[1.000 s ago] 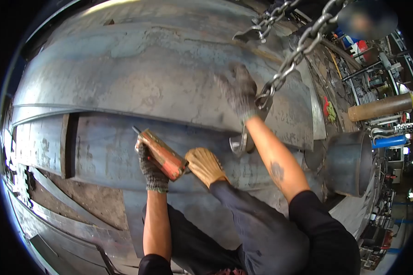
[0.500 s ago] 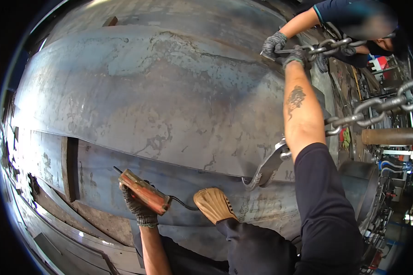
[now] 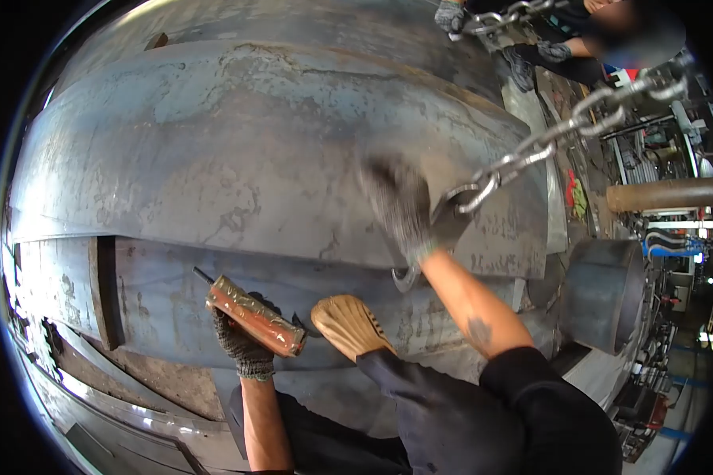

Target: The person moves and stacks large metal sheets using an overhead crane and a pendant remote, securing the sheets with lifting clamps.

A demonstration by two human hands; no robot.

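Observation:
My left hand [image 3: 242, 342], in a grey knit glove, is closed around a worn orange-red handheld control box [image 3: 255, 318] with a black stub at its upper end. In its blurred grey glove, my right hand [image 3: 396, 198] hovers over the large curved steel plate [image 3: 182, 158]. Right beside that hand, a steel lifting hook [image 3: 451, 226] hangs on a heavy chain [image 3: 523, 165]. The hook's curved tip lies at the plate's lower edge, partly behind my right wrist. Motion smears the right fingers.
Another person's gloved hand [image 3: 450, 16] is at a second chain [image 3: 511, 16] at the top right. My tan shoe [image 3: 347, 324] rests on a lower steel sheet [image 3: 174, 301]. A short steel cylinder [image 3: 602, 293] and a brown pipe [image 3: 665, 195] are at the right.
My right hand has left the far chain and come back left and nearer, beside the hook. The other person has moved back toward the top. The control box stays in my left hand.

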